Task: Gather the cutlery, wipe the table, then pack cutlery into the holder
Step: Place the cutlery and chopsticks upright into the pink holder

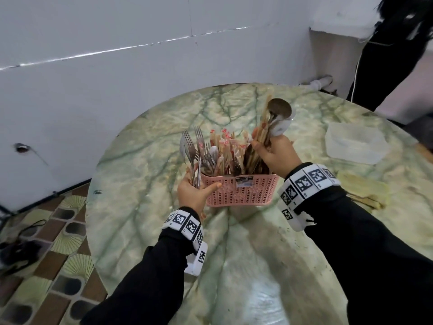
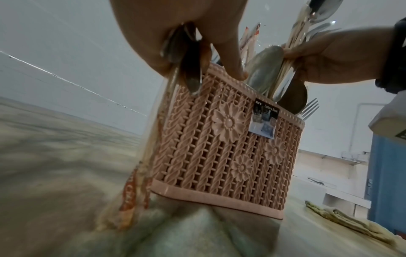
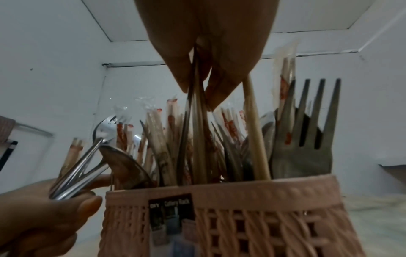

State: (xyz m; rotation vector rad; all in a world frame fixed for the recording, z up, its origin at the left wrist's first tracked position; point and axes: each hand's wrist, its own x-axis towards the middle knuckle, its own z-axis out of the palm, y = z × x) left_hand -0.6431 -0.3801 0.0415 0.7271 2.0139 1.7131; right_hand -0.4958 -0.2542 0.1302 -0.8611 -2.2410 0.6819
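Observation:
A pink lattice cutlery holder (image 1: pixel 241 191) (image 2: pixel 222 149) (image 3: pixel 241 217) stands on the green marble table (image 1: pixel 145 231), packed with wrapped chopsticks (image 1: pixel 230 148), forks and spoons. My left hand (image 1: pixel 195 191) grips a bunch of forks and spoons (image 1: pixel 193 148) (image 3: pixel 81 167) at the holder's left end, thumb against its rim. My right hand (image 1: pixel 274 153) grips a bundle of chopsticks and spoons (image 1: pixel 273 120) (image 3: pixel 197 121) above the holder's right side, their lower ends inside it. A wrapped chopstick pair (image 2: pixel 134 182) hangs below my left hand.
A clear plastic container (image 1: pixel 356 143) sits at the table's right. A folded yellowish cloth (image 1: pixel 363 191) (image 2: pixel 342 220) lies near the right edge. White wall runs behind the table. A person in black (image 1: pixel 386 55) stands at the far right. Patterned floor tiles (image 1: pixel 46 254) show at left.

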